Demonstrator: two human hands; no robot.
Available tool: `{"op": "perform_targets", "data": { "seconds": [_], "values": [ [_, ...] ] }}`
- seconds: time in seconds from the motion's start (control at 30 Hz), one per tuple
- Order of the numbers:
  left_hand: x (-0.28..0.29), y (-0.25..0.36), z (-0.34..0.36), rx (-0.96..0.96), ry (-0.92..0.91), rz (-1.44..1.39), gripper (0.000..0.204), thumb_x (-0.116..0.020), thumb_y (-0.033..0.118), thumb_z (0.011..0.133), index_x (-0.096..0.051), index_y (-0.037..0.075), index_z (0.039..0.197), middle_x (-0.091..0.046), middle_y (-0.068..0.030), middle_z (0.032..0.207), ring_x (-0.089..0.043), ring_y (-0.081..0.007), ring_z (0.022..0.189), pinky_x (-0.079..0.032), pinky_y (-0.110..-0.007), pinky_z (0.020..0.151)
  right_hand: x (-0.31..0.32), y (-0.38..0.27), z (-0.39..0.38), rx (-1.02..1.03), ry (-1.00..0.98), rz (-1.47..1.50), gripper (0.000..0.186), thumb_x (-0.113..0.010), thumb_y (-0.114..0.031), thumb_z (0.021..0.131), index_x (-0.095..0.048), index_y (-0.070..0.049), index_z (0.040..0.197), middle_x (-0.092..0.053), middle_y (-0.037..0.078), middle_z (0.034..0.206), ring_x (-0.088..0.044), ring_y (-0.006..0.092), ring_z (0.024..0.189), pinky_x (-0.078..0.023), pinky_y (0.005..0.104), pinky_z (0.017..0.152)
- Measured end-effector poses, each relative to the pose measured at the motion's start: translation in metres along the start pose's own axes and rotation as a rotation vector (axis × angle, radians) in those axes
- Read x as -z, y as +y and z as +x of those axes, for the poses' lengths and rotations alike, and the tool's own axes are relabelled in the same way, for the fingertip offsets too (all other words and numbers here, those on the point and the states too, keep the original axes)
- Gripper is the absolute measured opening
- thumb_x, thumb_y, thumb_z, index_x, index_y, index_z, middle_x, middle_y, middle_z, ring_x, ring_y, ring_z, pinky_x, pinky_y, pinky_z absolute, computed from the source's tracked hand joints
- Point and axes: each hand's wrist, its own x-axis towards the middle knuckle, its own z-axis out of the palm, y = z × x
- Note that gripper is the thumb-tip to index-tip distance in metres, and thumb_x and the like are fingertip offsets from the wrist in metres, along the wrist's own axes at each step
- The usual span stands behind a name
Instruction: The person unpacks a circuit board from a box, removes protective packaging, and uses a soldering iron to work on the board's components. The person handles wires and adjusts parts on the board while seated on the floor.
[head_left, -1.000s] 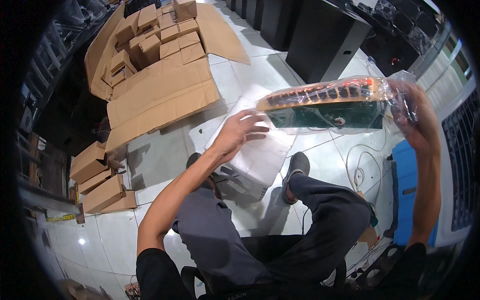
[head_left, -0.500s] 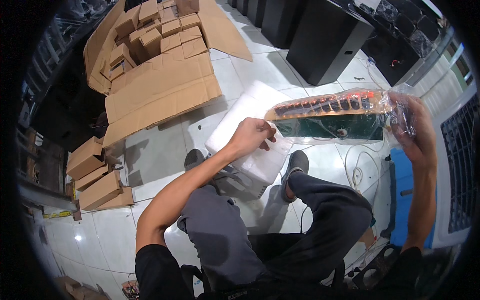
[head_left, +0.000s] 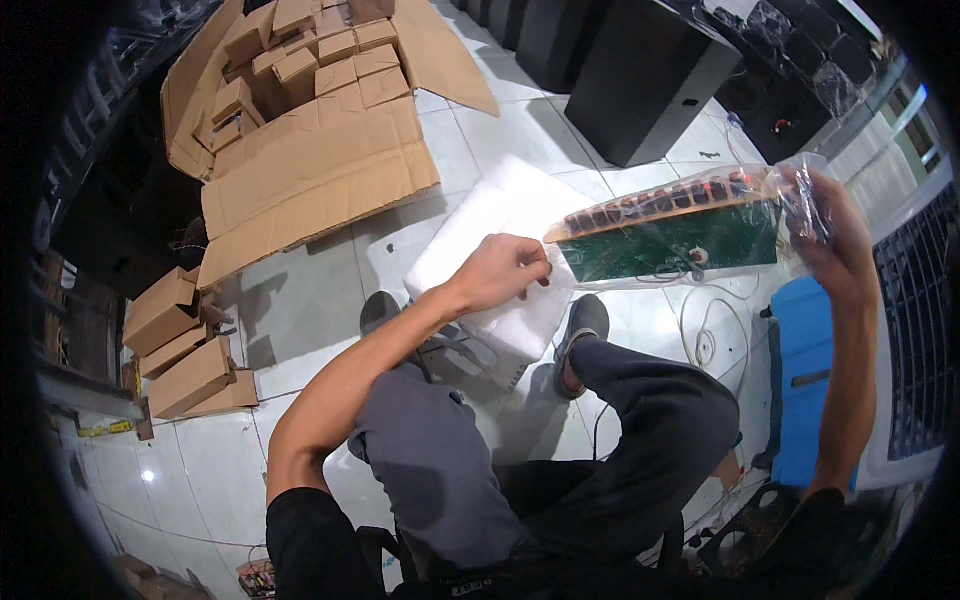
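A green circuit board point(head_left: 640, 243) lies inside a clear plastic bag point(head_left: 800, 205), held level above the floor. Along its far edge runs a brown strip with a row of dark, rounded parts and some red ones. My right hand point(head_left: 838, 235) is closed around the bunched right end of the bag. At the bag's left end, my left hand point(head_left: 500, 270) is closed, thumb and fingers pinching the plastic edge; its fingertips are partly hidden. Beneath the left hand stands a white foam block point(head_left: 500, 205), between my feet.
A large open carton point(head_left: 320, 180) full of small brown boxes lies ahead on the left. More small boxes point(head_left: 190, 370) sit at the left. Black cabinets point(head_left: 645, 90) stand beyond. A blue case point(head_left: 800, 370) and a loose white cable point(head_left: 705, 345) lie at the right.
The bagged board has turned slightly, its green face showing more. Both hands keep their hold, and the whole view has shifted a little.
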Motion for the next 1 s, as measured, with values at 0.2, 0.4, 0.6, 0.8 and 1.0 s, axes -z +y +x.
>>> {"op": "perform_targets", "data": {
  "seconds": [0.2, 0.4, 0.6, 0.8, 1.0],
  "values": [
    [0.007, 0.002, -0.001, 0.029, -0.004, -0.164, 0.021, -0.06, 0.014, 0.093, -0.069, -0.003, 0.085, -0.073, -0.0092, 0.078, -0.064, -0.0124, 0.059, -0.051, -0.028, 0.059, 0.014, 0.003, 0.002, 0.036, 0.043, 0.014, 0.024, -0.05, -0.019, 0.106, -0.062, 0.001, 0.109, -0.067, 0.006, 0.076, -0.054, 0.0041, 0.042, -0.036, 0.0148, 0.028],
    [0.006, 0.001, -0.004, -0.11, 0.074, 0.378, 0.025, -0.064, 0.026, 0.09, -0.073, 0.003, 0.088, -0.075, -0.0127, 0.081, -0.069, -0.0264, 0.065, -0.054, -0.037, 0.065, -0.019, 0.001, -0.006, -0.005, 0.13, -0.083, 0.026, -0.044, -0.016, 0.107, -0.062, 0.003, 0.108, -0.064, 0.005, 0.071, -0.05, 0.0018, 0.038, -0.036, 0.0144, 0.027],
    [0.001, 0.003, -0.004, -0.235, 0.08, 0.589, 0.025, -0.066, 0.028, 0.089, -0.074, 0.004, 0.09, -0.075, -0.0143, 0.083, -0.071, -0.0339, 0.074, -0.055, -0.043, 0.071, 0.0, 0.009, 0.003, -0.01, -0.042, -0.105, 0.026, -0.047, -0.018, 0.108, -0.063, 0.001, 0.105, -0.067, 0.005, 0.078, -0.055, 0.0045, 0.041, -0.041, 0.0147, 0.027],
    [-0.01, 0.001, 0.001, -0.377, 0.225, 0.564, 0.018, -0.07, 0.021, 0.09, -0.074, 0.004, 0.095, -0.075, -0.0111, 0.083, -0.069, -0.0277, 0.067, -0.054, -0.038, 0.065, -0.03, 0.006, -0.009, 0.01, 0.039, -0.13, 0.028, -0.047, -0.022, 0.109, -0.062, 0.002, 0.105, -0.068, 0.006, 0.077, -0.055, 0.0043, 0.04, -0.041, 0.0149, 0.028],
    [-0.013, -0.009, 0.01, -0.565, 0.356, 0.722, 0.017, -0.073, 0.018, 0.09, -0.074, 0.005, 0.099, -0.072, -0.0098, 0.081, -0.068, -0.0274, 0.064, -0.054, -0.039, 0.061, -0.037, 0.003, -0.014, 0.029, 0.001, -0.091, 0.031, -0.04, -0.019, 0.11, -0.06, 0.002, 0.101, -0.062, 0.003, 0.069, -0.048, 0.0004, 0.036, -0.038, 0.0143, 0.027]
  ]
}}
